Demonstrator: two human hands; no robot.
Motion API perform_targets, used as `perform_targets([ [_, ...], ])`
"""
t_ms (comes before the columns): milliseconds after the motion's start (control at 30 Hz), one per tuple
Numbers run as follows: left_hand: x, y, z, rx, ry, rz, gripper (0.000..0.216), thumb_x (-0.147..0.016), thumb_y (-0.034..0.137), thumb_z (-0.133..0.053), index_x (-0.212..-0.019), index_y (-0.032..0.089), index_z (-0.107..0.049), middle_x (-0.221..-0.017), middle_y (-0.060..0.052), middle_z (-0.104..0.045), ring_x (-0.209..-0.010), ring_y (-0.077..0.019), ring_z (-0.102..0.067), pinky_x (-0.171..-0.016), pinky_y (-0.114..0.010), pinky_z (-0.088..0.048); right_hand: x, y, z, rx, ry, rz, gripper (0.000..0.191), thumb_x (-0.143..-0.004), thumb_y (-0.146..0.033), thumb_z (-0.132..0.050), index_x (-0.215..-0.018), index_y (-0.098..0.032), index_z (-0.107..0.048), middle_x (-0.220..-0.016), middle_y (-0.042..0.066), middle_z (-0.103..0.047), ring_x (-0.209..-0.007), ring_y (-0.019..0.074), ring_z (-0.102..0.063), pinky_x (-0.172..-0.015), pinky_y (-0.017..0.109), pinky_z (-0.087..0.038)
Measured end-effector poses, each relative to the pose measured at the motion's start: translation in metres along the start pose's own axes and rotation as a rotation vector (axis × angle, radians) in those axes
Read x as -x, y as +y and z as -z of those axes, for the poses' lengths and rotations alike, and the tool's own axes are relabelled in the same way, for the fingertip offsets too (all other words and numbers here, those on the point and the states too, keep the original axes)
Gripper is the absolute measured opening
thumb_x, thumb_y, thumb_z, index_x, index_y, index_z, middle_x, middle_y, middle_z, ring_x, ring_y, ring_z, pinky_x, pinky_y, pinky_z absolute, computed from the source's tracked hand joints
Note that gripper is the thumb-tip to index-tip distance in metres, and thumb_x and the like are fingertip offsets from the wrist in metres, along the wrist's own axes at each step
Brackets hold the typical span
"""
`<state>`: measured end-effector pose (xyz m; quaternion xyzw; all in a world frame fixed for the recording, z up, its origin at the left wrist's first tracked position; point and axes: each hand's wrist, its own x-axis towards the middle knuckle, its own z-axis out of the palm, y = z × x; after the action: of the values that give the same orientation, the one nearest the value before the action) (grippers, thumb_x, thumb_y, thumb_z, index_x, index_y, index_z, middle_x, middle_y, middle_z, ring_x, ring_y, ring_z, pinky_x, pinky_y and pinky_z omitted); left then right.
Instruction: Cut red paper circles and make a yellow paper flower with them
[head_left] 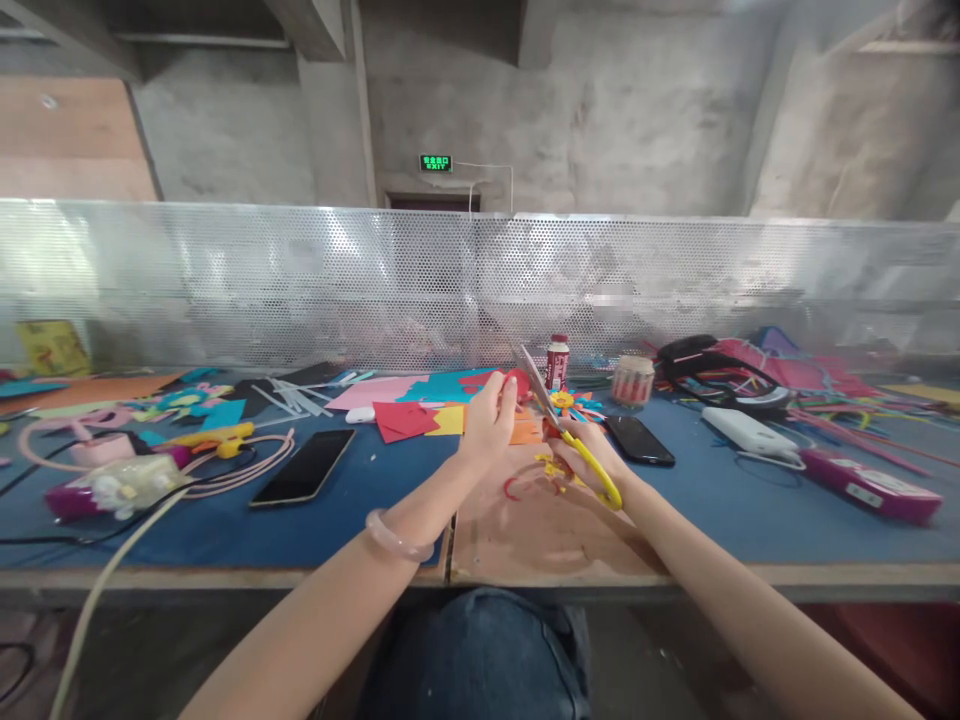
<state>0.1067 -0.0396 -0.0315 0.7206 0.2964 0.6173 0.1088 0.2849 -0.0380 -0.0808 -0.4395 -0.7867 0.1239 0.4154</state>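
Observation:
My left hand pinches a small red paper piece above the table, its fingers closed on it. A pale bangle sits on that wrist. My right hand grips yellow-handled scissors, whose blades point up and left at the red piece and touch its edge. Red and yellow paper scraps lie on the brown board beneath both hands.
Two black phones lie on the blue table top. Coloured paper sheets, a red-capped glue bottle, a small jar, a yellow glue gun, a white power bank and cables surround them. A perforated metal screen stands behind.

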Motion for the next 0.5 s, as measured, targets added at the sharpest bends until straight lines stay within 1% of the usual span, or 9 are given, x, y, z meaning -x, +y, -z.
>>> perform_targets([
  [133, 0.0002, -0.0017, -0.0015, -0.03, 0.014, -0.025, 0.029, -0.095, 0.036, -0.031, -0.071, 0.022, -0.038, -0.063, 0.0, -0.053, -0.062, -0.0155, -0.053, -0.062, -0.029, -0.038, -0.0003, -0.0003, -0.0025, 0.011, 0.001, -0.001, 0.012, -0.082, -0.025, -0.043, -0.08, -0.018, -0.052, -0.059, -0.003, -0.052, -0.049, 0.0112, -0.051, -0.045, 0.02, -0.035],
  [300, 0.0018, -0.0006, -0.0044, -0.066, 0.029, -0.071, 0.031, -0.095, 0.039, -0.029, -0.071, 0.021, -0.037, -0.063, 0.001, -0.042, -0.06, -0.0136, -0.045, -0.06, -0.028, -0.036, -0.0005, -0.0038, -0.0031, 0.029, 0.023, 0.011, 0.01, -0.081, -0.024, -0.042, -0.077, -0.018, -0.05, -0.055, -0.003, -0.053, -0.046, 0.0113, -0.051, -0.045, 0.02, -0.035],
  [400, 0.0019, 0.0003, -0.0054, -0.065, 0.033, -0.069, 0.032, -0.095, 0.04, -0.028, -0.072, 0.021, -0.037, -0.065, 0.001, -0.042, -0.061, -0.0136, -0.044, -0.06, -0.027, -0.036, -0.0008, -0.0051, -0.0026, 0.044, 0.024, 0.016, 0.011, -0.08, -0.024, -0.042, -0.075, -0.018, -0.05, -0.054, -0.003, -0.052, -0.045, 0.0114, -0.05, -0.044, 0.02, -0.035],
  [500, 0.0018, -0.0004, -0.0061, -0.059, 0.037, -0.075, 0.032, -0.095, 0.041, -0.028, -0.07, 0.021, -0.034, -0.064, 0.002, -0.039, -0.059, -0.013, -0.041, -0.059, -0.027, -0.034, -0.0006, -0.0059, -0.0021, 0.052, 0.03, 0.015, 0.011, -0.079, -0.023, -0.042, -0.074, -0.018, -0.05, -0.053, -0.003, -0.052, -0.045, 0.0115, -0.05, -0.044, 0.02, -0.034],
])
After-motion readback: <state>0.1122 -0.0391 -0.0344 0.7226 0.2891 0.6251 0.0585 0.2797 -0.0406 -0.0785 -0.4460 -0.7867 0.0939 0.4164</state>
